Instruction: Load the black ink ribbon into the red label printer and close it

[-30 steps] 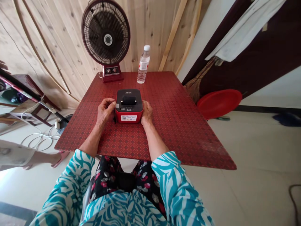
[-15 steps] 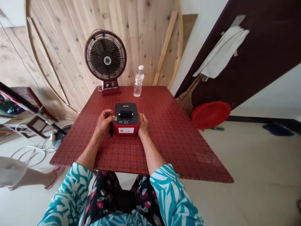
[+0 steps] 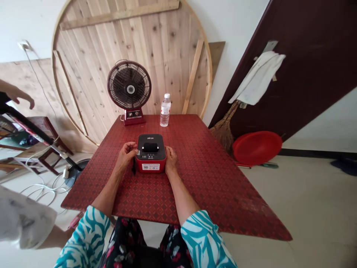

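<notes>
A red box with a black top [image 3: 151, 158] rests on the red patterned table [image 3: 195, 175] in front of me. A dark roller-like piece [image 3: 150, 147] lies across its top, and a white printed label is on its front. My left hand [image 3: 126, 154] is closed at the box's left edge, thumb by a small pale patch at the near corner. Something dark hangs below those fingers; I cannot make out what. My right hand [image 3: 171, 159] is curled against the box's right side, its fingertips partly hidden.
A maroon fan [image 3: 129, 89] and a water bottle [image 3: 165, 110] stand at the table's back. To the left are a black pole [image 3: 46, 139], cables on the floor and another person's hand [image 3: 17, 93]. A broom [image 3: 225, 128] and a red basin [image 3: 257, 147] stand right.
My view has tilted up, so the table and box sit lower in it. Another person's hand has come into view at the left. Both my hands keep their places on the box.
</notes>
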`<state>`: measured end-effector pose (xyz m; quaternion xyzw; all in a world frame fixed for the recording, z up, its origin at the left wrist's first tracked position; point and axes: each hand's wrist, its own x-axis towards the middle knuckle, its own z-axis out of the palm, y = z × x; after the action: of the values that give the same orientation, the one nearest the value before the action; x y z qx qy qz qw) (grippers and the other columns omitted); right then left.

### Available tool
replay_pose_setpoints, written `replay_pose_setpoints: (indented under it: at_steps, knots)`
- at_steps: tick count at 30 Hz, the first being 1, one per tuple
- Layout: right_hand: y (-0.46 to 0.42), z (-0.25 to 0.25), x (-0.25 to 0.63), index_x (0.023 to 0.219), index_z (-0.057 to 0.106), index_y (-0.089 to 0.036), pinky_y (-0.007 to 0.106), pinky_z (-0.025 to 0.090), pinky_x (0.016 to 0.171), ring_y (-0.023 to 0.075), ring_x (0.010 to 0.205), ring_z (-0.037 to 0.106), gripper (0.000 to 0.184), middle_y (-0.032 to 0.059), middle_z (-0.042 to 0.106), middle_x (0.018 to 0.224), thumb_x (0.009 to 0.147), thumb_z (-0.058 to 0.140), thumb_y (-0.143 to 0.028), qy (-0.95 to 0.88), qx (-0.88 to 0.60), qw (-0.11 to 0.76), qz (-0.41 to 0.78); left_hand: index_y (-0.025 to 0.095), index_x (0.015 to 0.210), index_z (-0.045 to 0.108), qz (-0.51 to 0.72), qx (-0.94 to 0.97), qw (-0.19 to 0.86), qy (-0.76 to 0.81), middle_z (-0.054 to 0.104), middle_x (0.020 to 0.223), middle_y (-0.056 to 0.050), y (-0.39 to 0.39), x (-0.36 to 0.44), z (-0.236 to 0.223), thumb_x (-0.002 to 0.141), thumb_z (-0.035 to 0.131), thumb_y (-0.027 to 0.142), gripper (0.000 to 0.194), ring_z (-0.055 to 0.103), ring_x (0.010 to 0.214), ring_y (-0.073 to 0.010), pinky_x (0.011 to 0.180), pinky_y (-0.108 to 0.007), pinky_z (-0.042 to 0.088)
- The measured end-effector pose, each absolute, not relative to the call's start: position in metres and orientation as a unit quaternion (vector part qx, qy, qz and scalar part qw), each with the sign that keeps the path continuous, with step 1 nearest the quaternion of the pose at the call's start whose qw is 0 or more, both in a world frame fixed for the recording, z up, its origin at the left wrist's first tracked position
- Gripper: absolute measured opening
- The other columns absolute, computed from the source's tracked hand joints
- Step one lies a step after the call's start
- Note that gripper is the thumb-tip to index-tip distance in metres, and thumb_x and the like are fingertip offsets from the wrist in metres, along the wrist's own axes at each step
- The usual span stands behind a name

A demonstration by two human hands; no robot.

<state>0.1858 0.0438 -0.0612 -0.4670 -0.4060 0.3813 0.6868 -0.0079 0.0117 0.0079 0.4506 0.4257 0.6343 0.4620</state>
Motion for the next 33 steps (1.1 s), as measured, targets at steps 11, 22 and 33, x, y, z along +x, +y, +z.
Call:
replay_pose_setpoints:
  at_steps: [11,22,33]
  knots:
    - [0.047,-0.067,0.186,0.091,0.072,-0.022,0.033,0.046,0.084,0.0204,0.090,0.065,0.041,0.0029,0.076,0.092,0.080,0.052,-0.055,-0.411,-0.478,0.680,0.375,0.021,0.089,0.062,0.646,0.433,0.467,0.421,0.068,0.088,-0.001,0.015,-0.006,0.001,0.053,0.079,0.024,0.040,0.064,0.084,-0.0155,0.081,-0.029,0.049]
    - [0.042,-0.064,0.187,0.094,0.069,-0.020,0.030,0.046,0.079,0.0177,0.087,0.062,0.040,0.0015,0.074,0.088,0.083,0.049,-0.054,-0.419,-0.467,0.678,0.384,0.021,0.092,0.065,0.645,0.448,0.457,0.418,0.069,0.093,-0.002,0.008,-0.005,0.004,0.059,0.079,0.024,0.036,0.065,0.086,-0.0151,0.082,-0.029,0.050]
    - [0.036,-0.051,0.186,0.092,0.071,-0.020,0.033,0.046,0.086,0.0182,0.089,0.064,0.038,0.0021,0.075,0.093,0.081,0.052,-0.051,-0.392,-0.483,0.676,0.396,0.020,0.092,0.063,0.632,0.452,0.451,0.440,0.067,0.093,-0.001,0.006,-0.003,0.011,0.059,0.077,0.024,0.036,0.064,0.085,-0.0149,0.082,-0.029,0.049]
